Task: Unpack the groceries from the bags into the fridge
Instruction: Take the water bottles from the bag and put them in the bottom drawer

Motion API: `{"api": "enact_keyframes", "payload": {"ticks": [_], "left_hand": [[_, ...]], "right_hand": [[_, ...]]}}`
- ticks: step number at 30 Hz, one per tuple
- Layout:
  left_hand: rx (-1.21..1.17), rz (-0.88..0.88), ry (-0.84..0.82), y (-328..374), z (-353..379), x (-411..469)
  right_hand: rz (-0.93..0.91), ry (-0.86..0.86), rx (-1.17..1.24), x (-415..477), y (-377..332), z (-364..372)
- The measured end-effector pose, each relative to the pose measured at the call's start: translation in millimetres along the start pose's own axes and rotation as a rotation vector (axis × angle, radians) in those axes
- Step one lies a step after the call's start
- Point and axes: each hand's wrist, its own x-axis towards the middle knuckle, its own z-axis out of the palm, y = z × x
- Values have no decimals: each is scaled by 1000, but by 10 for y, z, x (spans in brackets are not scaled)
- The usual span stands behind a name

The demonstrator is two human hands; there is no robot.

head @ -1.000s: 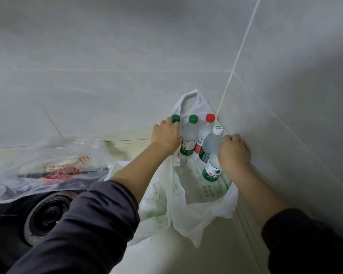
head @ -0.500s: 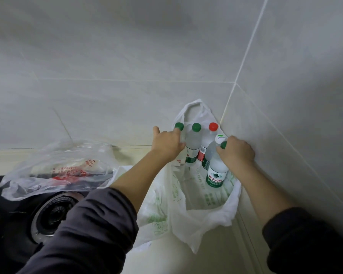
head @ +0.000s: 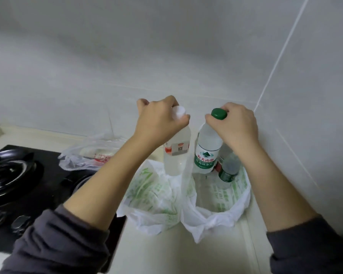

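My left hand (head: 158, 123) grips the neck of a clear bottle with a white cap and a red-and-white label (head: 177, 153), lifted above the bag. A green-capped water bottle with a green label (head: 206, 153) hangs from my right hand (head: 237, 127), which grips it at the neck. Below them sits an open white plastic bag with green print (head: 234, 202) in the counter's corner. Two more bottles (head: 229, 169) stand inside it, partly hidden under my right wrist.
A second white-and-green bag (head: 152, 198) slumps just left of the open one. A clear bag with a red-printed package (head: 93, 155) lies by the black gas stove (head: 14, 175) at left. Tiled walls (head: 305, 95) close in behind and on the right.
Both hands have lifted a bottle each up out of the bag; earlier they were reaching down among the bottles standing inside it. The view has tilted, showing more stove.
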Motion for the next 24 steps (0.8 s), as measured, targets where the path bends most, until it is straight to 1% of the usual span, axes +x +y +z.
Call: {"api": "enact_keyframes", "payload": {"ticks": [3,6,11,14,17,20,24], "left_hand": [[28,-52,2,-96,-279,-343],[81,-106,3,-227,-466,-823],[190,-185,-28,-413,-549,-1721],[226,-244,-51,-541,-518,-2132],[232,-308,-70,-648,-470,-2437],[228,-349,-112,-708,-406,-2633],[199,-392,-130,-759,-313,-2821]], "right_hand": [[-89,-66,72,-244,-232,106],[-143,-168,160,-560,-375,268],[-213,-346,212,-1214,-453,578],[-226,-424,192,-1523,-446,737],[-237,-468,139,-1779,-402,871],[-225,-521,105,-1980,-305,986],[-190,-563,41,-2130,-179,1093]]}}
